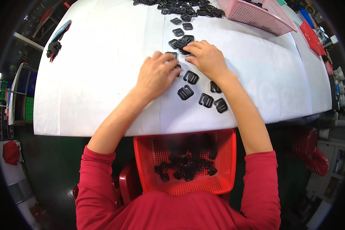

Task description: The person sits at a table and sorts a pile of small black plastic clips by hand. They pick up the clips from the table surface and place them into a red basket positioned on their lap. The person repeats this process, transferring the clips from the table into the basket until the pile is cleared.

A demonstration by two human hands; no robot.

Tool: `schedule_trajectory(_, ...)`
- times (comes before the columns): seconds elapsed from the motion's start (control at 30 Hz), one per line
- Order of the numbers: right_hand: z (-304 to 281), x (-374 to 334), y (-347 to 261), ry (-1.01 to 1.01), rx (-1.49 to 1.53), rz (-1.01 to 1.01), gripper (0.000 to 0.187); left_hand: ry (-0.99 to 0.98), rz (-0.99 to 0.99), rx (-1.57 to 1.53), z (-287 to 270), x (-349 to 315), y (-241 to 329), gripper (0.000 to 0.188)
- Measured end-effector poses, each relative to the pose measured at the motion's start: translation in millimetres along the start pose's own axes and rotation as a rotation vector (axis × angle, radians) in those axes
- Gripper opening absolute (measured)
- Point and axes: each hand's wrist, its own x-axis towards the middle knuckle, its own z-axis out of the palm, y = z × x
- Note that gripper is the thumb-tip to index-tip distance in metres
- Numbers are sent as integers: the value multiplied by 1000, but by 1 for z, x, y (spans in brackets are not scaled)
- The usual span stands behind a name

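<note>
Small black plastic strap buckles lie over the white tabletop. My left hand (155, 73) is slightly blurred, its fingers bent round a black buckle (178, 69) partly hidden at the thumb; another buckle (173, 55) shows just beyond its fingertips. To its right, my right hand (207, 60) rests its fingertips at the near edge of a small heap of buckles (184, 41), thumb and fingers apart. Nearer to me are several loose buckles, among them one (191, 77) between the two forearms, one (186, 92) below it, and one (216, 87) partly under my right wrist.
A large pile of buckles (180, 7) spreads along the far side, beside a pink perforated basket (257, 15). Below the near table edge, a red basket (138, 161) contains dark pieces. Pliers-like tools and a black item (54, 50) lie far left. A red tray (312, 37) stands right.
</note>
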Motion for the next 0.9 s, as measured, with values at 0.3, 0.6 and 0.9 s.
schedule_trajectory(0.3,-16,-6,-2,-229,346,359,16,4,104,-80,-1,-31,20,27)
schedule_trajectory(0.6,4,34,11,25,0,0,22,-221,-303,-358,-22,7,16,22)
schedule_trajectory(0.9,-18,30,12,-201,340,302,16,-19,-28,96,13,7,-27,27)
